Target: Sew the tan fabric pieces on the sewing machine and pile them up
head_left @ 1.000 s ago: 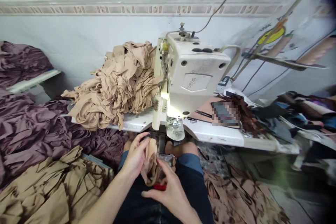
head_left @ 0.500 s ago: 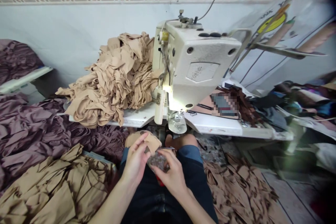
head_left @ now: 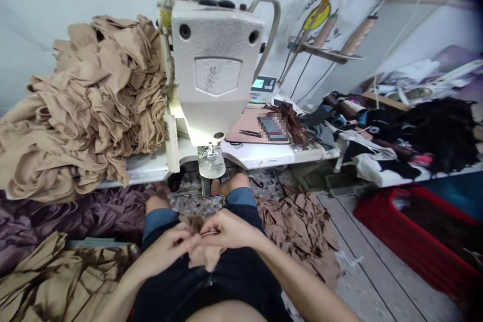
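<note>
Over my lap, my left hand [head_left: 171, 246] is closed, its fingers pinching a small beige fabric piece [head_left: 206, 257] that hangs down between both hands. My right hand [head_left: 230, 229] is closed too, its fingertips meeting the left ones at the cloth. A thin metal-looking tool [head_left: 210, 234] lies between the right fingers; its kind is too small and blurred to tell. Beyond my knees stands a white sewing machine [head_left: 217, 80], its lamp lit over the needle area. Left of it, a big heap of beige fabric pieces [head_left: 98, 90] covers the tabletop.
Brown cut pieces [head_left: 298, 226] lie on the floor at right, olive-tan ones [head_left: 56, 282] and purple cloth [head_left: 83, 216] at left. Dark tweezers [head_left: 249, 133] rest on the pink mat [head_left: 241, 123]. A red basket [head_left: 400, 246] stands far right; thread cones [head_left: 360, 35] hang above.
My view has swung right, bringing the red basket into sight. Both hands have drawn nearer my body and closer together, with the beige piece now bunched between them.
</note>
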{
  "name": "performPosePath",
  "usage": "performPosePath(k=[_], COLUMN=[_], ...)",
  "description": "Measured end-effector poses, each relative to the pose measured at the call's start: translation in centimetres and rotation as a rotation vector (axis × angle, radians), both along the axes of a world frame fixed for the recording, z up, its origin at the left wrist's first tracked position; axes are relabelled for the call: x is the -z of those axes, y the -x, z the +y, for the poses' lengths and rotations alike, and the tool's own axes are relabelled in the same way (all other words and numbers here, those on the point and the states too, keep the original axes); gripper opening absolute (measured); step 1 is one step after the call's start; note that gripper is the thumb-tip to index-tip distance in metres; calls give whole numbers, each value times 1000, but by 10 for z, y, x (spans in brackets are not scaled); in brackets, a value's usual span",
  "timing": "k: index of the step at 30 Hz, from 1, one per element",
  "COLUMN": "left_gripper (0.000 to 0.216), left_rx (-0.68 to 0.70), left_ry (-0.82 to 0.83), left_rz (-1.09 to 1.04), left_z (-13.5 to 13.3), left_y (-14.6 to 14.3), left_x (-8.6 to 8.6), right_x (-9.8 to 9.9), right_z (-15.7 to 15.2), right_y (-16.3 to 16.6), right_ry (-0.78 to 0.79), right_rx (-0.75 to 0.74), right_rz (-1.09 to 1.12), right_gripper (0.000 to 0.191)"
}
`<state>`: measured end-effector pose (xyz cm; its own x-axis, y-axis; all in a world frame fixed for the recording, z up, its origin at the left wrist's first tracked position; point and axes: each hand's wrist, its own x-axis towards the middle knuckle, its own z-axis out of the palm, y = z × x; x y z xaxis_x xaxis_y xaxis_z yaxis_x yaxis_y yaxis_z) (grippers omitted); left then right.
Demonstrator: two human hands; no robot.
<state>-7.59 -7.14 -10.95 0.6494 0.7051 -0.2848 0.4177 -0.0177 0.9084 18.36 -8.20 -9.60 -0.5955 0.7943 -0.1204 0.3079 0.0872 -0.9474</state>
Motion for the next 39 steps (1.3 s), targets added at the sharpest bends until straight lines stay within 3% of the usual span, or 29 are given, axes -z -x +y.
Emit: performPosePath(k=[3,10,13,18,20,25,32,35,39], left_gripper=[37,36,26,25,26,35,26,29,31], left_rx=[143,112,36,-32,-74,-214,-237,-275,-316], left_ry=[-44,-216,-248,5,23,-192,-486,-480,-366], left_rz=[21,-9,-83,-227,-221,-211,-203,-241,-296], left_z=[-10,5,11,9,8,15,29,35,47], left_y=[-9,-40,-46,-52,-51,-37,-32,-37,-47], left_x=[-4,-37,-44,-41,-39,-49,-76,-84,-92], right_x=[-18,-40,-41,-39,-39,-49,-79,-86,-89], right_z=[8,21,19,12,11,8,-1,5,24], right_y=[-23,-40,-45,-46,-45,-42,-27,-25,-28], right_ry=[32,17,100,233,201,51,-471,-509,-419], right_rx=[-82,-73,-31,64,144,357,532,595,676], right_rz=[-41,22,47,161,152,67,-58,-36,32], right_gripper=[31,32,33,43,46,47,36,35,33])
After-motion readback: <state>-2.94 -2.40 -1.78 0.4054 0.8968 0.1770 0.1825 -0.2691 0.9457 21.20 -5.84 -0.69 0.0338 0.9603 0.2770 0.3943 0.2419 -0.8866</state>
